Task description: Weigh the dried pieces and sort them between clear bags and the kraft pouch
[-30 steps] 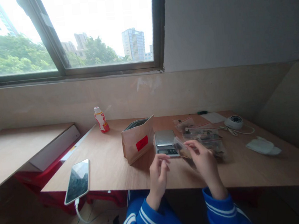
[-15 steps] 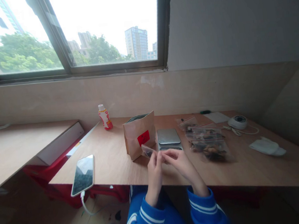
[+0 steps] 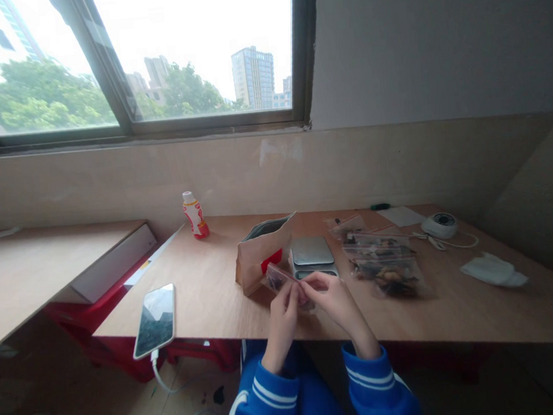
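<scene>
My left hand (image 3: 283,316) and my right hand (image 3: 331,297) meet at the front edge of the wooden table (image 3: 206,292). Both pinch a small clear zip bag (image 3: 278,276) with dark bits inside, held just above the tabletop. Right behind it a brown paper bag (image 3: 260,256) with a red label stands open and tilted. A small digital scale (image 3: 311,254) sits beside the paper bag, to its right. A pile of filled clear bags (image 3: 385,269) lies right of the scale.
A phone (image 3: 155,318) on a charging cable lies at the table's left front corner. A small drink bottle (image 3: 194,215) stands at the back. A white round device (image 3: 438,225) and a white pouch (image 3: 492,271) lie at the right. A lower bench (image 3: 42,269) stands left.
My right hand carried the small clear bag from beside the pile leftward to in front of the paper bag. My left hand joined it there. The paper bag now leans more.
</scene>
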